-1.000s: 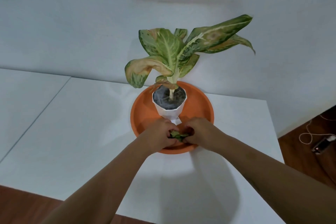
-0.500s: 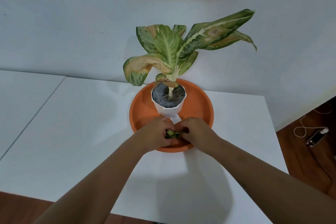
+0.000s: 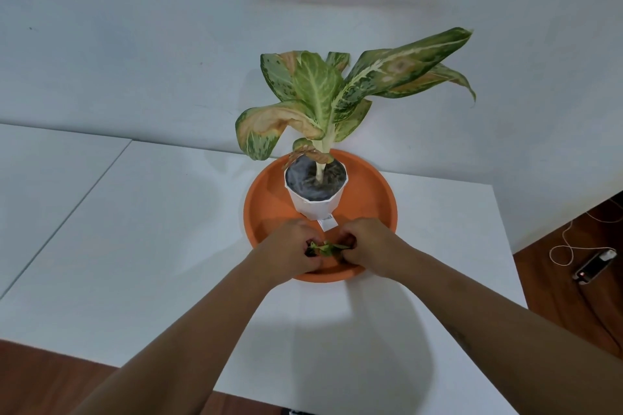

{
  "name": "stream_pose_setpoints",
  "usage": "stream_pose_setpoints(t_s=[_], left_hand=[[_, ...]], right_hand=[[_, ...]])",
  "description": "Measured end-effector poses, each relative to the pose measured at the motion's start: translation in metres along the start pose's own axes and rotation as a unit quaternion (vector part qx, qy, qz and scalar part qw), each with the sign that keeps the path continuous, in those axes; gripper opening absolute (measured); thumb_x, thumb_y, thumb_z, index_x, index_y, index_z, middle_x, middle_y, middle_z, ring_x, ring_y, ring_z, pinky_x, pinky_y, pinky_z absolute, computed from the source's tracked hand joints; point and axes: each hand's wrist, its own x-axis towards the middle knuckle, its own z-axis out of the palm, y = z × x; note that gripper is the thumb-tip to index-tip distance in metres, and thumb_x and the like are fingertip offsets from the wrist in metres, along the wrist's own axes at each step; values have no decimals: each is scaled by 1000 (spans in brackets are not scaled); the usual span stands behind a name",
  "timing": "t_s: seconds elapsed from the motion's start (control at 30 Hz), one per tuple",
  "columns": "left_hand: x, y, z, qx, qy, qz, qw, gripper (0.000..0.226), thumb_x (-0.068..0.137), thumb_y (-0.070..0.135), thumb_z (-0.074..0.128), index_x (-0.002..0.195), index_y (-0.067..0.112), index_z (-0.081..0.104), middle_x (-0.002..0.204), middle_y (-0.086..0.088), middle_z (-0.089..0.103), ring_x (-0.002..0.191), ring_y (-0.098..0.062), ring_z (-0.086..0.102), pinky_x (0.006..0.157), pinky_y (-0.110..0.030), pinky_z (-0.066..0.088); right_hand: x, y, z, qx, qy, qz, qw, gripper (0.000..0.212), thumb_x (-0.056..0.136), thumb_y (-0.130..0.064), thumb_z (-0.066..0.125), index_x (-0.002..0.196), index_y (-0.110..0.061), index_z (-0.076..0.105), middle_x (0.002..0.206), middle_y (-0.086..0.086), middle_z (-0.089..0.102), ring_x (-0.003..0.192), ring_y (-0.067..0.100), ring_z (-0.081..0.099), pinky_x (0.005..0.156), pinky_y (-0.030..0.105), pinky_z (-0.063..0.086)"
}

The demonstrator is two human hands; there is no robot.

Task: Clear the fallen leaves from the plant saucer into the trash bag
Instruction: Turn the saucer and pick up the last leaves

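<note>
An orange plant saucer point(image 3: 371, 192) sits on a white table point(image 3: 135, 229), with a white pot point(image 3: 317, 209) of a green and yellowed plant point(image 3: 317, 91) standing in it. At the saucer's near rim lies a small bunch of green fallen leaves point(image 3: 326, 248). My left hand point(image 3: 290, 253) and my right hand point(image 3: 367, 246) meet over that bunch, fingers curled around the leaves from both sides. No trash bag is in view.
A white wall rises just behind the table. A second white tabletop point(image 3: 40, 178) adjoins on the left. At the right, a phone-like device point(image 3: 593, 268) and a white cable point(image 3: 566, 246) lie on the wooden floor.
Both hands have stayed at the saucer's near rim, closing tighter around the leaves. The head view has shifted slightly.
</note>
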Motion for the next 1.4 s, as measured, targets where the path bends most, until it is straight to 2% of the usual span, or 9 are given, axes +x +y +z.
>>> stream_pose_setpoints(t_s=[0.13,0.3,0.43,0.6,0.73,0.9,1.0,1.27,1.4], left_hand=[[3,2,5,-19,-2,-12,1000,37,78,30,78,113,16,71,107,-4,66,93,-15,58,82,-27,50],[8,3,7,-24,4,-30,999,23,87,19,70,110,17,74,105,-3,69,84,-8,53,76,-15,40],[10,7,7,-18,13,-36,999,16,88,16,68,101,14,76,101,-4,72,85,-12,59,79,-15,42],[11,5,10,-22,35,-38,998,12,85,13,69,94,12,77,97,-5,74,79,-7,54,73,-10,39],[11,1,7,-26,39,-51,998,11,84,10,68,90,9,78,93,-5,73,78,-9,55,74,-16,44],[12,-9,3,-96,70,-86,989,7,83,8,71,81,11,78,83,-4,76,66,-6,61,70,-12,50],[12,-10,1,-142,84,-105,981,8,82,8,72,84,12,78,78,1,74,68,-5,63,67,-4,49],[13,-13,-5,-149,73,-108,980,7,82,9,73,84,13,79,84,-1,76,78,-12,68,78,-17,54],[12,-18,-4,-117,48,-119,985,7,83,7,71,83,9,77,87,-5,75,79,-15,67,77,-21,54]], right_hand=[[5,1,0,2,-26,18,999,45,72,-24,80,113,-14,64,104,0,69,95,18,64,79,26,51],[9,1,9,1,34,18,999,9,84,-11,65,91,-7,68,81,5,66,79,23,63,65,25,44],[3,-3,4,16,39,9,999,13,86,-3,57,88,-10,68,62,-11,52,67,16,53,54,14,34],[1,-2,0,12,22,12,1000,27,86,-2,57,69,-23,57,64,-11,53,62,8,51,52,11,32],[3,4,-1,-1,36,28,999,8,81,-4,62,87,-4,68,82,8,64,77,22,60,63,25,43],[3,11,-8,33,70,38,996,11,82,-7,64,90,-5,71,79,1,64,71,15,57,55,17,39],[4,13,-13,77,82,58,992,11,82,-10,66,91,-10,73,82,4,71,68,13,60,61,22,46],[3,2,-3,14,-1,23,1000,13,82,-7,66,92,-10,73,74,-9,58,66,6,54,54,11,36],[10,-6,2,-29,-53,7,998,13,79,-13,74,92,-11,74,91,3,69,85,18,63,70,23,49]])
